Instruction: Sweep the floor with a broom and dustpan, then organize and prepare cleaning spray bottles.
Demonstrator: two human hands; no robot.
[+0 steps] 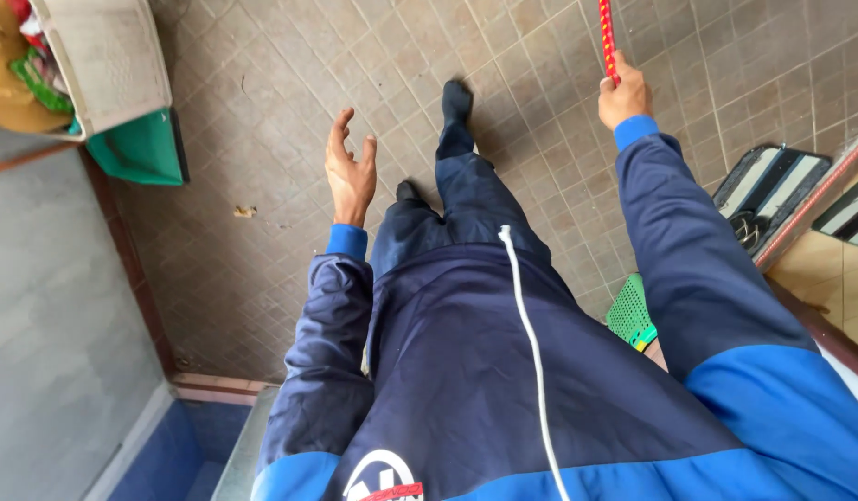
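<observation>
Head view: the person looks straight down their own dark blue jacket (503, 390) at a brown tiled floor (262, 111). The right hand (624, 96) is raised on the right side and closed in a fist around a red handle with yellow markings (607, 32), which runs up and out of the top edge, so what is at its far end cannot be told. The left hand (350, 172) hangs in front of the body with the fingers spread and slightly curled, holding nothing and touching nothing. Both feet in dark socks (456, 97) stand on the tiles, one further forward than the other. A white cord (531, 343) dangles down the front of the jacket.

On the far left stands a whitish crate (114, 65) with coloured things in it, and a green piece (141, 148) lies just beside it. A small scrap (244, 211) lies on the tiles near the left hand. Striped mats (772, 190) lie at the right, and a green mesh object (630, 315) shows beside the right sleeve.

Judged from this, socks on smooth tile could slip, and the loose cord could snag on the handle if it swings close to the body.
</observation>
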